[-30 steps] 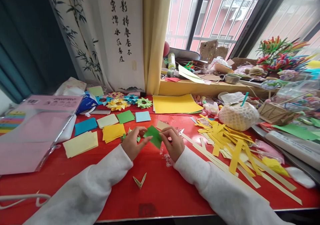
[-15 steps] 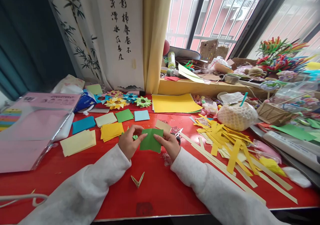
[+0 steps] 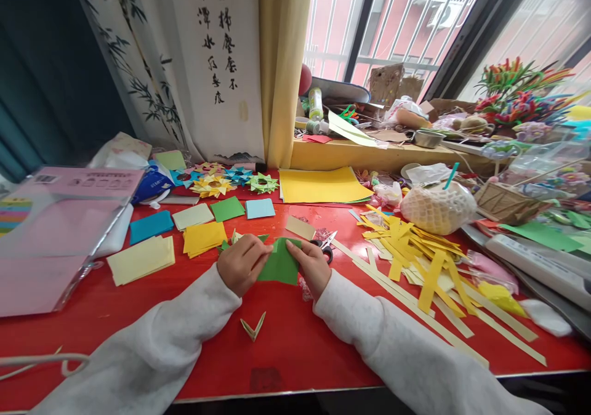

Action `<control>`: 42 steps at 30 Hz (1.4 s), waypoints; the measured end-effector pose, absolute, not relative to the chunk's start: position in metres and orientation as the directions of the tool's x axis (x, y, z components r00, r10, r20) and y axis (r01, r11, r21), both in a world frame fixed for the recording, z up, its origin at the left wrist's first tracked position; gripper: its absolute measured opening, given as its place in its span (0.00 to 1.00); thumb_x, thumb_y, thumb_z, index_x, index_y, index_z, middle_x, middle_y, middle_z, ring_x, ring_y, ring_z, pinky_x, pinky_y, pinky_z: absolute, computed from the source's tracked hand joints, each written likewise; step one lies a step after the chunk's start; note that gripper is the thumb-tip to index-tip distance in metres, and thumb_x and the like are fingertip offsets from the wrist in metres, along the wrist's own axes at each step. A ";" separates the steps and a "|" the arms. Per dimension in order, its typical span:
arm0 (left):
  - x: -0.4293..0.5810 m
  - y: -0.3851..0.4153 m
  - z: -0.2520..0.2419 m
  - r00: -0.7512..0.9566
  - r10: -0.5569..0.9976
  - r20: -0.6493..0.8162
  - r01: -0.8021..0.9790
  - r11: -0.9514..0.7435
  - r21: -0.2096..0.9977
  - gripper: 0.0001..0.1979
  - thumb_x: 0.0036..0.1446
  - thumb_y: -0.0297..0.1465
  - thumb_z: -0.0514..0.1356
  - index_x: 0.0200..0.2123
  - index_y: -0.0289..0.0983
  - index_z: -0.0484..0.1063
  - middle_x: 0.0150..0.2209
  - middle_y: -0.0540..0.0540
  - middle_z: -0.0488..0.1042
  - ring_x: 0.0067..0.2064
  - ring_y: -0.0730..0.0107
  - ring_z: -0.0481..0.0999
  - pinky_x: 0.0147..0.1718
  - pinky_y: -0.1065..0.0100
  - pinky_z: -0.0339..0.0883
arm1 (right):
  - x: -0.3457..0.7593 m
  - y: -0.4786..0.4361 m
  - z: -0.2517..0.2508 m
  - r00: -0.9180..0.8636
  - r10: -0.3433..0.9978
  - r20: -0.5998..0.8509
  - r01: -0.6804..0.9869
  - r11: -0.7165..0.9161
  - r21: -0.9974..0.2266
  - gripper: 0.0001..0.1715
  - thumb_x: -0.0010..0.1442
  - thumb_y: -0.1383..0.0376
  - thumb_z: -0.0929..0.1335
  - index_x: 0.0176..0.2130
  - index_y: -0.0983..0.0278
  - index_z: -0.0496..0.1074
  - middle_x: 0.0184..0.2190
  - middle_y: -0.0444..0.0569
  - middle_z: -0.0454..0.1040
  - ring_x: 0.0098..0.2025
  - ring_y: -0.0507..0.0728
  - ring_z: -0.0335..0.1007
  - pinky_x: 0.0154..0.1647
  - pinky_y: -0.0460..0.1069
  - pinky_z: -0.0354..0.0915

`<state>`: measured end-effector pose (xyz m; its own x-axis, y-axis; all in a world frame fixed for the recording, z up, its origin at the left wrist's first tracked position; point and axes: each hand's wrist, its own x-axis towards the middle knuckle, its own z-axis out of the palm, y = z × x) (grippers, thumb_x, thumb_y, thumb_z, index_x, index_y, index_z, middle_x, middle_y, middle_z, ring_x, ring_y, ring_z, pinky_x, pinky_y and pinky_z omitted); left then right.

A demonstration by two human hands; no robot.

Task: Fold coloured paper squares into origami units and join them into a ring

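Between both hands, above the red table (image 3: 314,335), is a sheet of green paper (image 3: 279,267). My left hand (image 3: 244,263) pinches its left side near the top, fingers curled. At the upper right corner, my right hand (image 3: 313,265) grips the sheet between thumb and fingers. A pale folded paper piece (image 3: 253,327) in a V shape lies nearer to me on the table. Some green folded paper (image 3: 223,245) shows behind my left hand, mostly hidden. Scissors (image 3: 327,245) with dark handles lie just beyond my right hand.
Stacks of yellow paper (image 3: 203,237), cream paper (image 3: 141,260) and blue paper (image 3: 151,226) lie to the left. Folded paper rings (image 3: 211,185) sit at the back. Yellow paper strips (image 3: 431,282) spread over the right, near a netted round fruit (image 3: 438,209) with a straw.
My left fingers have shifted to the sheet's upper edge and curled more. The green paper's top edge now bends where it lay flatter before. The view has tilted slightly.
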<state>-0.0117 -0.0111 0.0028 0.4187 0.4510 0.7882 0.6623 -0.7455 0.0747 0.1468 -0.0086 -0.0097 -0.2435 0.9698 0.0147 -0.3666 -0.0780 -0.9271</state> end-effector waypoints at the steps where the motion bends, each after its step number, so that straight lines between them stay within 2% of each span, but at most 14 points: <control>1: -0.012 -0.011 0.003 0.453 0.409 0.792 0.649 -0.760 0.021 0.04 0.49 0.22 0.55 0.30 0.35 0.66 0.27 0.47 0.69 0.30 0.73 0.69 0.28 0.71 0.66 | 0.147 -0.008 -0.010 -0.247 0.969 0.008 -0.372 -0.087 -0.924 0.16 0.46 0.58 0.67 0.34 0.65 0.72 0.23 0.45 0.73 0.27 0.52 0.68 0.28 0.47 0.61; 6: -0.012 -0.008 0.006 0.583 0.236 0.777 0.528 -0.837 -0.142 0.06 0.47 0.21 0.57 0.31 0.34 0.66 0.37 0.43 0.73 0.39 0.68 0.71 0.38 0.68 0.68 | 0.148 -0.006 -0.010 -0.288 0.957 -0.031 -0.416 -0.155 -0.896 0.14 0.45 0.59 0.68 0.31 0.66 0.72 0.21 0.44 0.72 0.26 0.51 0.67 0.27 0.46 0.60; 13: -0.012 -0.006 0.006 0.621 0.163 0.766 0.458 -0.869 -0.186 0.07 0.46 0.20 0.58 0.31 0.33 0.66 0.36 0.43 0.74 0.40 0.69 0.72 0.41 0.68 0.68 | 0.150 -0.007 -0.007 -0.331 0.942 -0.060 -0.450 -0.213 -0.867 0.12 0.43 0.60 0.69 0.27 0.67 0.72 0.18 0.43 0.70 0.22 0.48 0.65 0.26 0.45 0.60; 19: -0.013 -0.005 0.005 0.627 0.146 0.765 0.421 -0.890 -0.175 0.08 0.46 0.20 0.59 0.32 0.32 0.66 0.36 0.42 0.74 0.41 0.68 0.72 0.41 0.67 0.68 | 0.151 -0.008 -0.004 -0.323 0.941 -0.103 -0.449 -0.248 -0.858 0.12 0.42 0.61 0.70 0.23 0.69 0.70 0.16 0.43 0.69 0.19 0.47 0.63 0.21 0.43 0.57; 33: -0.013 -0.005 0.006 0.656 0.141 0.741 0.355 -0.925 -0.138 0.07 0.47 0.20 0.58 0.32 0.32 0.66 0.36 0.42 0.74 0.42 0.67 0.71 0.41 0.67 0.68 | 0.152 -0.011 0.001 -0.358 0.923 -0.141 -0.488 -0.314 -0.814 0.11 0.42 0.63 0.70 0.24 0.69 0.70 0.17 0.44 0.70 0.21 0.49 0.66 0.25 0.45 0.62; 38: -0.013 -0.005 0.008 0.642 0.175 0.746 0.370 -0.923 -0.102 0.07 0.47 0.20 0.57 0.32 0.33 0.66 0.36 0.42 0.73 0.42 0.66 0.70 0.39 0.66 0.68 | 0.154 -0.011 0.005 -0.421 0.899 -0.118 -0.496 -0.337 -0.800 0.13 0.43 0.64 0.70 0.31 0.69 0.71 0.22 0.47 0.73 0.24 0.51 0.68 0.28 0.46 0.64; 42: -0.015 -0.008 0.010 0.628 0.275 0.728 0.402 -0.916 0.000 0.06 0.48 0.21 0.57 0.32 0.34 0.66 0.38 0.42 0.72 0.44 0.65 0.68 0.40 0.64 0.67 | 0.155 -0.009 0.006 -0.455 0.887 -0.081 -0.488 -0.324 -0.811 0.20 0.39 0.68 0.71 0.37 0.67 0.70 0.28 0.46 0.74 0.28 0.52 0.69 0.33 0.48 0.64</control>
